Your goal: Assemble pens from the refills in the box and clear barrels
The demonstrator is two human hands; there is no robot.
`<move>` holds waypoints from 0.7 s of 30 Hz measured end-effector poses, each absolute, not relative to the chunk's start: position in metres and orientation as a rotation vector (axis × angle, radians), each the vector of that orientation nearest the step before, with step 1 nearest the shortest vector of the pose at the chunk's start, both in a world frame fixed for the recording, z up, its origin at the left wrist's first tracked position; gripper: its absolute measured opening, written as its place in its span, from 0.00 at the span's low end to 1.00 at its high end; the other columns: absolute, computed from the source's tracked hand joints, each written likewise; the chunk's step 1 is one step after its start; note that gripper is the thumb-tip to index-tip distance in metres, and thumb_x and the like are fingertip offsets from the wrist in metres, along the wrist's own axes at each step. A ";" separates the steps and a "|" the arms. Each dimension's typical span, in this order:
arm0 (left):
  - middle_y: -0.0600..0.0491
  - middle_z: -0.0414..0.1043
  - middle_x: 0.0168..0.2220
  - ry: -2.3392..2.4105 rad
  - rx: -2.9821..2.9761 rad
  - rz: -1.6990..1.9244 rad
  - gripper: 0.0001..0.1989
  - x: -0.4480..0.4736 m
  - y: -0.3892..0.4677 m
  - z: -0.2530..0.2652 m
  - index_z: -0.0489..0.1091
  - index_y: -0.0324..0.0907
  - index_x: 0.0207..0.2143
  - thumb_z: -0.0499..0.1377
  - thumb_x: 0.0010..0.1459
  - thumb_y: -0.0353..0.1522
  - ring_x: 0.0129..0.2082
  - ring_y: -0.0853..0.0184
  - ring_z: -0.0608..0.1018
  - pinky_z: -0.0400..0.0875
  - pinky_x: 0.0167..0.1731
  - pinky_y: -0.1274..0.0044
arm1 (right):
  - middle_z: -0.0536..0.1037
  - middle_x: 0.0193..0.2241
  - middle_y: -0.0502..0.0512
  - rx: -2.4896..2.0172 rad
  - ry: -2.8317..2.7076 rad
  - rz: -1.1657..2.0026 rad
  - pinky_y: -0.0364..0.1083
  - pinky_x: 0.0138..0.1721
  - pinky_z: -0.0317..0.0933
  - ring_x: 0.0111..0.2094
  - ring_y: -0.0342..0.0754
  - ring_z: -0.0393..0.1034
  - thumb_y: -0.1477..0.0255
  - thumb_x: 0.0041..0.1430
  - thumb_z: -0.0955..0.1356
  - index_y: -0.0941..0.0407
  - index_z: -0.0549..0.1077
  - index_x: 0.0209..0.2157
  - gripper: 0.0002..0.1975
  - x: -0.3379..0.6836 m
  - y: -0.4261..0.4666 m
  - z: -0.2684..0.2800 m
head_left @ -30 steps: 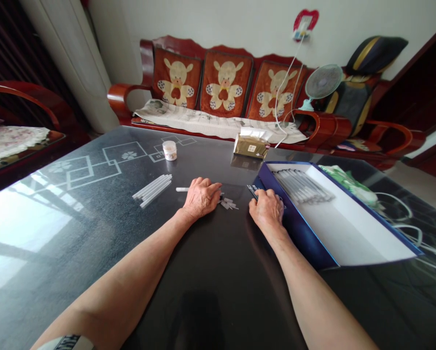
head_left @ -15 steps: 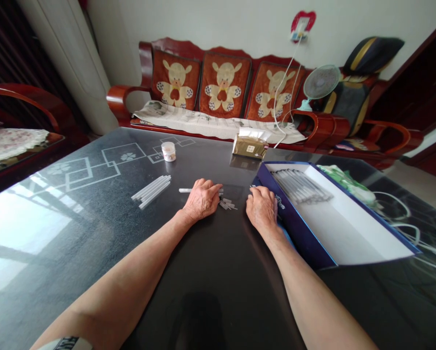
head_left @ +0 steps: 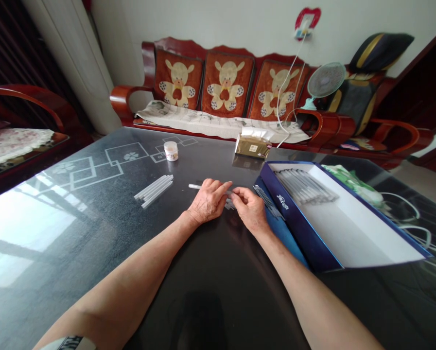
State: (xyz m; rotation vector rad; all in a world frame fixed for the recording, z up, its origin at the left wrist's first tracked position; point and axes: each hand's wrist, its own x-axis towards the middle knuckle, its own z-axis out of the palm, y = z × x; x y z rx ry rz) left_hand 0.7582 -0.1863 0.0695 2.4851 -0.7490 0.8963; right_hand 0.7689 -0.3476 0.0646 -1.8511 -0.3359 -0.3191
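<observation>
My left hand (head_left: pixel 209 201) is closed around a slim white pen barrel (head_left: pixel 194 186), whose end sticks out to the left. Close beside it, the fingertips of my right hand (head_left: pixel 250 208) are pinched together at the barrel's other end; what they hold is too small to make out. Small white pen parts (head_left: pixel 229 204) lie on the table, partly hidden between the hands. To the right of my right hand, thin dark pen refills (head_left: pixel 269 200) rest on a blue lid (head_left: pixel 281 236). A bundle of white barrels (head_left: pixel 154 191) lies to the left.
A blue box (head_left: pixel 371 233) with a white inside holds a row of pens (head_left: pixel 305 185). A small white tub (head_left: pixel 171 151) and a tissue box (head_left: pixel 252 146) stand farther back. Green-and-white packaging (head_left: pixel 354 184) and white cables (head_left: pixel 418 233) lie beyond the blue box.
My right hand has moved left from the refills by the box to my left hand's fingertips. My left hand has shifted slightly right with the barrel.
</observation>
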 end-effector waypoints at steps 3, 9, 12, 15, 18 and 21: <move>0.43 0.71 0.45 -0.516 2.333 1.066 0.16 0.757 -0.186 0.072 0.68 0.37 0.48 0.53 0.61 0.35 0.45 0.60 0.71 0.65 0.47 0.67 | 0.78 0.27 0.51 -1.658 -0.124 -0.264 0.44 0.31 0.66 0.30 0.46 0.73 0.62 0.48 0.71 0.56 0.74 0.33 0.13 0.772 -0.348 0.069; 0.53 0.71 0.24 0.046 1.848 0.660 0.19 0.763 -0.187 0.071 0.73 0.39 0.29 0.53 0.60 0.45 0.26 0.70 0.73 0.68 0.31 0.78 | 0.79 0.29 0.51 -1.401 -0.044 -0.149 0.42 0.28 0.64 0.30 0.44 0.72 0.63 0.43 0.73 0.55 0.73 0.33 0.15 0.770 -0.344 0.075; 0.52 0.73 0.27 0.099 1.388 0.383 0.18 0.768 -0.188 0.076 0.72 0.38 0.34 0.57 0.57 0.45 0.25 0.69 0.75 0.69 0.27 0.79 | 0.78 0.26 0.50 -1.438 -0.128 -0.072 0.42 0.27 0.63 0.28 0.43 0.72 0.64 0.44 0.73 0.56 0.73 0.32 0.13 0.763 -0.338 0.074; 0.51 0.74 0.30 0.114 1.023 0.190 0.14 0.771 -0.185 0.084 0.70 0.37 0.39 0.59 0.55 0.38 0.28 0.69 0.77 0.72 0.30 0.77 | 0.79 0.26 0.51 -1.512 -0.243 0.010 0.42 0.27 0.62 0.26 0.43 0.71 0.64 0.46 0.73 0.56 0.74 0.32 0.12 0.757 -0.335 0.074; 0.56 0.70 0.27 0.105 0.949 0.144 0.13 0.774 -0.180 0.088 0.69 0.38 0.41 0.57 0.55 0.35 0.23 0.73 0.73 0.71 0.28 0.78 | 0.80 0.31 0.53 -1.516 -0.300 -0.022 0.42 0.28 0.63 0.30 0.44 0.73 0.64 0.50 0.71 0.55 0.75 0.35 0.11 0.757 -0.337 0.073; 0.59 0.64 0.23 0.037 1.296 0.305 0.15 0.773 -0.179 0.083 0.71 0.40 0.44 0.56 0.58 0.38 0.19 0.76 0.66 0.64 0.22 0.81 | 0.80 0.35 0.53 -1.465 -0.255 -0.149 0.41 0.28 0.63 0.32 0.43 0.73 0.65 0.54 0.69 0.54 0.75 0.38 0.10 0.764 -0.342 0.069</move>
